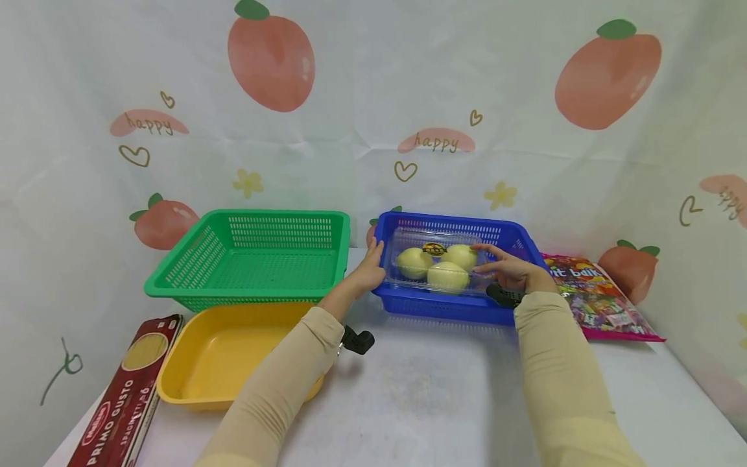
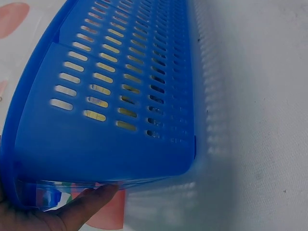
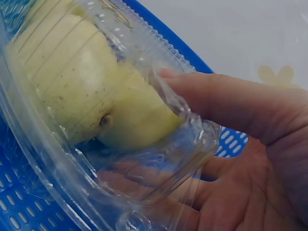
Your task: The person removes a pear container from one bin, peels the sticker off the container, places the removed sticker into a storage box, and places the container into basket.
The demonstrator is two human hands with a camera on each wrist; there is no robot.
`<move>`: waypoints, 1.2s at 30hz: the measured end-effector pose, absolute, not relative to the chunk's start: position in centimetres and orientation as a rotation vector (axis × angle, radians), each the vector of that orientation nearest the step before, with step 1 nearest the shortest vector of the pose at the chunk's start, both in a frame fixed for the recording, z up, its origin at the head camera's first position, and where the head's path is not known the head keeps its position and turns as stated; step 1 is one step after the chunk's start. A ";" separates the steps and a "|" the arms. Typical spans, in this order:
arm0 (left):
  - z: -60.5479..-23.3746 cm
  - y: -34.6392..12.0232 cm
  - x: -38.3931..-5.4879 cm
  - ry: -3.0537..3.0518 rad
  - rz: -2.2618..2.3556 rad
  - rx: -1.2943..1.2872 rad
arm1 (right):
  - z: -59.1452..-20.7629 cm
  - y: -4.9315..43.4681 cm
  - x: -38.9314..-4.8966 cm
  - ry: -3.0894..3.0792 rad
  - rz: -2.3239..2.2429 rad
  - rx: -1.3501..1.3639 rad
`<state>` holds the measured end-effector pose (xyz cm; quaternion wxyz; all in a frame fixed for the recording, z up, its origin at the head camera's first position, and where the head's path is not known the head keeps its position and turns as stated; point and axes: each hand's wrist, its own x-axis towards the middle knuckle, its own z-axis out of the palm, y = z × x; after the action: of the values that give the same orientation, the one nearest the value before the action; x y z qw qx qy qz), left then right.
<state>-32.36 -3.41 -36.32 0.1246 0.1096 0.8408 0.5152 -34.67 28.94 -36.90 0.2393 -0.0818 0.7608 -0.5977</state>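
A clear plastic box (image 1: pixel 403 285) with three pale yellow-green apples (image 1: pixel 448 277) sits tilted over the blue basket (image 1: pixel 443 306). A dark label shows on its lid. My right hand (image 1: pixel 509 269) pinches the box's right end; in the right wrist view its thumb (image 3: pixel 216 98) lies on the upper corner and other fingers show through the plastic below. At the basket's left end is my left hand (image 1: pixel 369 267), fingers fairly straight against the rim. One finger (image 2: pixel 94 202) runs along the end wall in the left wrist view, the rest of that hand mostly out of frame.
A green basket (image 1: pixel 248 299) stands at the back left, with a yellow bin (image 1: pixel 201 389) before it. A red spaghetti pack (image 1: pixel 125 389) lies at the far left. Right of the blue basket lies a colourful candy bag (image 1: pixel 601 298). A printed curtain (image 1: pixel 362 84) hangs behind.
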 end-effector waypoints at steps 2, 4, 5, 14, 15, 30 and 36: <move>-36.4 -3.4 -32.4 2.448 1.509 0.315 | -36.8 28.9 -34.7 2.076 -1.650 -0.223; -36.3 -3.4 -32.3 2.451 1.509 0.317 | -36.6 28.8 -34.6 2.057 -1.679 -0.223; -36.3 -3.4 -32.4 2.463 1.490 0.304 | -36.5 28.8 -34.5 2.048 -1.693 -0.222; -36.2 -3.1 -32.4 2.499 1.485 0.345 | -36.0 28.8 -34.3 2.039 -1.775 -0.151; -36.2 -3.1 -32.3 2.501 1.483 0.349 | -36.0 28.8 -34.3 2.042 -1.783 -0.138; -36.3 -3.2 -32.2 2.534 1.482 0.367 | -34.7 29.7 -34.3 2.119 -1.828 -0.098; -36.5 -3.3 -32.3 2.534 1.478 0.369 | -34.2 30.1 -34.3 2.183 -1.799 -0.135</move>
<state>-32.27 -3.26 -36.49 0.0924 0.1242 0.8533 0.4978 -34.25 30.08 -34.18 0.1542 -0.0470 0.7618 -0.6275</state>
